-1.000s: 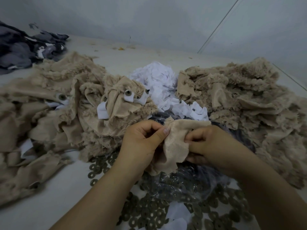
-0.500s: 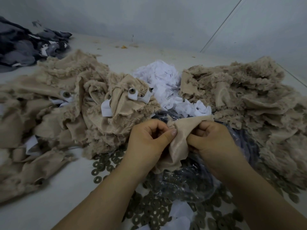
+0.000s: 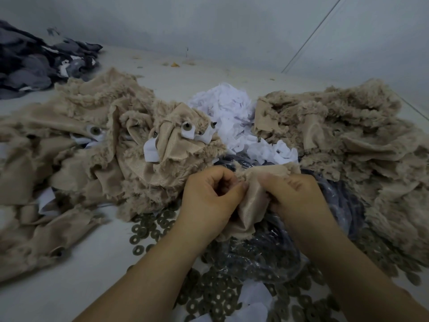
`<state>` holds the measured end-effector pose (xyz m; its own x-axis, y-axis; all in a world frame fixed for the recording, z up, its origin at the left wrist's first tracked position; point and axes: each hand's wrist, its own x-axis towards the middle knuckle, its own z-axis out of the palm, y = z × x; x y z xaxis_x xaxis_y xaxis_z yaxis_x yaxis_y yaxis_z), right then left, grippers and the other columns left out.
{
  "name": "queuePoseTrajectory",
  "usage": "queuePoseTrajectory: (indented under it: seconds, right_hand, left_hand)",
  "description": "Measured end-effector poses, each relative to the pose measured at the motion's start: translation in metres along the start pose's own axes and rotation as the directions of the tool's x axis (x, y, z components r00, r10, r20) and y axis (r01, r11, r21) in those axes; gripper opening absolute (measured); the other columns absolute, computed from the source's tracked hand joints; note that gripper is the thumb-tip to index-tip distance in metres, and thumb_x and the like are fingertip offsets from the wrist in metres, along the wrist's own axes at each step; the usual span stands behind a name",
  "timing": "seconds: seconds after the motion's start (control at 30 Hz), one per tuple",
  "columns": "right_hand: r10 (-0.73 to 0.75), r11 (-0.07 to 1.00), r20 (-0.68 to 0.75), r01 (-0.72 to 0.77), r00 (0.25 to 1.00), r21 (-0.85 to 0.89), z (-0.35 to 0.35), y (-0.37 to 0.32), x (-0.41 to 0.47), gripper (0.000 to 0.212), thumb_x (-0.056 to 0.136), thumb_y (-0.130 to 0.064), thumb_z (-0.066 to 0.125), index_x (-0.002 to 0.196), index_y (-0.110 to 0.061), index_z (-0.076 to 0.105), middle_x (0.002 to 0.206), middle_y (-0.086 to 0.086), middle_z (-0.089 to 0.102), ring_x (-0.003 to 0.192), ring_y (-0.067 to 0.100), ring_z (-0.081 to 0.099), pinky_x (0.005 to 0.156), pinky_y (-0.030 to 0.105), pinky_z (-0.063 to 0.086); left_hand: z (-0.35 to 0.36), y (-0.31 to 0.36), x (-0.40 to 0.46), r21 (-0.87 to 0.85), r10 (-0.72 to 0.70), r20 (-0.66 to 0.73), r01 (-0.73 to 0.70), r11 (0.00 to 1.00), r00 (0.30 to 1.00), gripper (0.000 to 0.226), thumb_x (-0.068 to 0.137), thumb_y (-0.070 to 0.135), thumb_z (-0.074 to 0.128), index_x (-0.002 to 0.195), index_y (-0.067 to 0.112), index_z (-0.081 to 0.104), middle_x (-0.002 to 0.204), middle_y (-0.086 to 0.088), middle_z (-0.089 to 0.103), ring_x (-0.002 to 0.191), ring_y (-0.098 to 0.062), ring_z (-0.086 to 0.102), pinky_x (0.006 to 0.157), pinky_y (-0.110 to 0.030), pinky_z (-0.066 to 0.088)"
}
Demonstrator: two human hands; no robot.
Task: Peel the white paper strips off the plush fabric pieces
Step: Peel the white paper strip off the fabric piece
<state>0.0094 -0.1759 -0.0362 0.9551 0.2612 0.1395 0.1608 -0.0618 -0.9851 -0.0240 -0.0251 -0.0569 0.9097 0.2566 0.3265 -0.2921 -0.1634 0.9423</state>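
Observation:
A beige plush fabric piece (image 3: 251, 205) hangs between both hands, smooth backing toward me. My left hand (image 3: 209, 201) pinches its left upper edge with curled fingers. My right hand (image 3: 294, 198) grips its right side; that hand is blurred. No white strip shows on this piece. A heap of beige plush pieces (image 3: 97, 145) lies to the left, some with white paper strips (image 3: 151, 151) and round eyes (image 3: 187, 127) on them. Another beige plush heap (image 3: 348, 140) lies to the right. Loose white paper strips (image 3: 232, 112) are piled between the heaps.
Several round brown washers (image 3: 148, 231) are scattered on the white table (image 3: 69, 275) below my hands. A clear plastic bag of dark parts (image 3: 267, 252) sits under the held piece. Dark grey fabric (image 3: 34, 61) lies at the far left. A grey wall stands behind.
My hands have drawn closer together on the held piece. The right hand has shifted left and up along the fabric, which is now more bunched between the hands.

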Motion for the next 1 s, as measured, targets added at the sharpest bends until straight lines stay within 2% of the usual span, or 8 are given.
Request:
queuePoseTrajectory:
  seconds: [0.03,0.1,0.17,0.27,0.47,0.7,0.9,1.0]
  right_hand:
    - [-0.013,1.000,-0.010,0.013,1.000,-0.014,0.001,0.000,0.000,0.055,0.072,-0.046,0.081,0.072,0.007,0.067,0.071,0.029,0.067,0.072,0.042,0.069,0.077,0.053,0.060]
    - [-0.010,1.000,-0.041,0.011,0.999,0.016,0.002,0.004,-0.001,0.024,0.075,-0.032,0.081,0.080,-0.009,0.076,0.079,0.007,0.077,0.076,0.022,0.076,0.069,0.035,0.062]
    - [-0.010,0.998,-0.063,0.014,0.998,0.063,0.002,0.005,-0.002,0.002,0.081,-0.014,0.077,0.082,-0.016,0.077,0.082,0.001,0.078,0.078,0.016,0.076,0.064,0.023,0.059]
    - [-0.054,0.996,-0.102,0.060,0.993,0.067,0.003,0.006,-0.002,0.016,0.082,-0.003,0.076,0.079,-0.019,0.078,0.080,0.001,0.078,0.076,0.016,0.076,0.064,0.023,0.060]
    - [-0.016,0.997,-0.159,0.028,0.987,0.077,0.008,0.005,-0.006,0.006,0.081,-0.002,0.076,0.086,-0.006,0.078,0.081,0.007,0.078,0.078,0.022,0.077,0.069,0.035,0.063]
    - [-0.024,0.993,-0.175,0.044,0.984,0.110,0.011,0.003,-0.007,0.008,0.082,-0.001,0.075,0.085,-0.007,0.078,0.081,0.007,0.078,0.077,0.022,0.076,0.067,0.030,0.062]
    - [-0.035,0.991,-0.190,0.059,0.981,0.122,0.012,0.002,-0.008,0.008,0.082,-0.001,0.075,0.088,-0.004,0.078,0.083,0.006,0.078,0.078,0.019,0.076,0.067,0.026,0.061]
    - [-0.043,0.991,-0.196,0.066,0.980,0.113,0.013,0.002,-0.010,0.010,0.082,-0.003,0.076,0.086,-0.011,0.078,0.082,0.001,0.079,0.077,0.016,0.076,0.065,0.024,0.060]
  left_hand:
    - [0.001,0.001,0.000,-0.005,0.000,0.006,0.000,1.000,1.000,0.017,0.082,0.013,0.075,0.069,0.012,0.064,0.064,-0.013,0.062,0.057,-0.018,0.055,0.052,-0.035,0.050]
    - [0.002,0.001,-0.001,-0.005,0.006,0.022,-0.006,1.000,1.000,0.018,0.082,0.009,0.074,0.068,0.013,0.064,0.063,-0.012,0.062,0.058,-0.017,0.055,0.053,-0.034,0.050]
    - [0.001,0.001,-0.001,-0.007,0.002,0.030,-0.002,1.000,1.000,0.020,0.083,0.004,0.073,0.068,0.014,0.064,0.062,-0.008,0.062,0.057,-0.014,0.056,0.053,-0.027,0.049]
    - [0.000,0.002,0.000,-0.040,-0.018,0.038,0.020,0.999,0.999,0.020,0.086,0.003,0.070,0.070,0.015,0.066,0.059,-0.003,0.062,0.055,-0.011,0.057,0.054,-0.021,0.049]
    - [0.000,0.003,-0.004,-0.115,-0.023,0.048,0.028,0.993,0.999,0.018,0.086,0.006,0.066,0.069,0.012,0.065,0.055,0.000,0.059,0.052,-0.011,0.054,0.053,-0.022,0.048]
    - [0.003,0.006,-0.004,-0.133,0.022,0.025,-0.019,0.991,0.999,0.016,0.085,0.010,0.063,0.071,0.017,0.067,0.060,0.002,0.061,0.055,-0.006,0.054,0.054,-0.019,0.048]
    - [0.004,0.006,-0.005,-0.158,0.013,0.021,-0.009,0.987,1.000,0.015,0.085,0.013,0.060,0.071,0.013,0.065,0.060,0.000,0.058,0.056,-0.008,0.051,0.054,-0.020,0.047]
    - [0.005,0.005,-0.005,-0.171,-0.006,0.005,0.007,0.985,1.000,0.020,0.089,0.008,0.060,0.070,0.013,0.063,0.059,0.002,0.056,0.056,-0.008,0.050,0.054,-0.020,0.045]
